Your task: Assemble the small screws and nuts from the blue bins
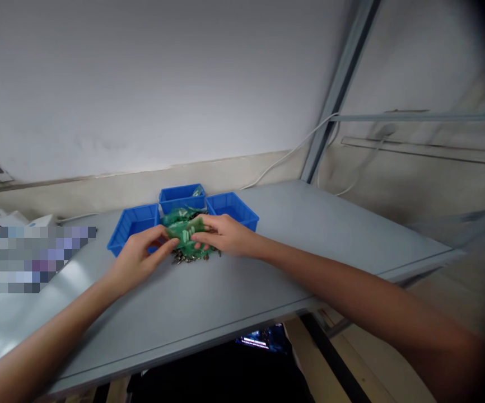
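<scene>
Between my two hands is a green translucent plastic bag [186, 230] with small pale pieces showing on it. My left hand [144, 252] pinches its left edge between thumb and fingers. On the right side, my right hand [225, 235] grips the same bag with thumb and fingers. Beneath and behind lies more green plastic [177, 215], on a pile of small metal parts [187, 258] spread over the grey table [225, 285]. What the small metal parts are, I cannot make out.
Three blue bins stand round the pile: a left bin [119, 238], a back bin [182, 202] with a bit of green plastic inside, and a right bin [248, 219]. A white cable [276, 162] runs along the wall. A metal post [326, 129] rises at the back right.
</scene>
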### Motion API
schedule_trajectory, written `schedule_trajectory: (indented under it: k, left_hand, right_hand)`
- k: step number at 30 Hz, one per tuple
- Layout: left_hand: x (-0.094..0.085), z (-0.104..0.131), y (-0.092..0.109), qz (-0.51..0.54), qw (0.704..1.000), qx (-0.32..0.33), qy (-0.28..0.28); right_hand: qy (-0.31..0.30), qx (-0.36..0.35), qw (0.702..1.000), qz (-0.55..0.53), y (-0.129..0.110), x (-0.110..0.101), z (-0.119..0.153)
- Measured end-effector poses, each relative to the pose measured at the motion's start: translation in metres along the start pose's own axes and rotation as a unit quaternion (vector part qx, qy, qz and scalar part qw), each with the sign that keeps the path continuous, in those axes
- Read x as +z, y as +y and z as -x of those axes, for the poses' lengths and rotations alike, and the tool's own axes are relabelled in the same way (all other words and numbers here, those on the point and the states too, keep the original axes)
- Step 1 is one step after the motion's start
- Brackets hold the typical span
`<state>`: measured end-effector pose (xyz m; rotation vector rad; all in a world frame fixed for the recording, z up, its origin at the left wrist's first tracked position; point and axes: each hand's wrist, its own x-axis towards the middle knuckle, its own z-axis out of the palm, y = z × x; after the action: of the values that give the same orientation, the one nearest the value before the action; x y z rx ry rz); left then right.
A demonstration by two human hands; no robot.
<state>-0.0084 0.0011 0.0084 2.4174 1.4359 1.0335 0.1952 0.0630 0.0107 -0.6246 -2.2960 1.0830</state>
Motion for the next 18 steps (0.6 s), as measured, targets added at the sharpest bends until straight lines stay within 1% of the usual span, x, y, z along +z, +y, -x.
schedule_trajectory:
  k: [3, 6, 9, 11, 13, 15, 17, 18]
  left_hand:
    - [-0.0011, 0.0001, -0.0004, 0.000, 1.000, 0.002, -0.001]
    - [-0.0010, 0.0001, -0.0020, -0.003, 1.000, 0.007, -0.004]
    - [0.0007, 0.0000, -0.0009, -0.003, 1.000, 0.025, -0.013]
    - [0.0028, 0.0003, 0.0015, 0.003, 0.999, 0.040, -0.028]
    - [0.0049, 0.0007, 0.0039, 0.010, 0.997, 0.059, -0.044]
    - [0.0059, 0.0012, 0.0050, 0.016, 0.995, 0.083, -0.054]
    - [0.0052, 0.0015, 0.0049, 0.011, 0.993, 0.098, -0.059]
    - [0.0043, 0.0018, 0.0046, 0.004, 0.993, 0.099, -0.060]
  right_hand:
    - [0.004, 0.021, 1.000, -0.010, 0.0021, -0.0003, -0.0015]
    - [-0.002, 0.026, 1.000, -0.001, 0.0021, -0.0007, -0.0020]
    - [0.025, 0.013, 0.996, 0.080, 0.0027, 0.0002, -0.0019]
    - [0.064, -0.003, 0.986, 0.157, 0.0039, 0.0021, -0.0015]
    - [0.086, -0.029, 0.976, 0.197, 0.0048, 0.0047, -0.0007]
    - [0.076, -0.070, 0.979, 0.176, 0.0043, 0.0068, 0.0005]
    - [0.043, -0.103, 0.986, 0.120, 0.0022, 0.0077, 0.0020]
    - [0.027, -0.108, 0.989, 0.098, 0.0009, 0.0075, 0.0027]
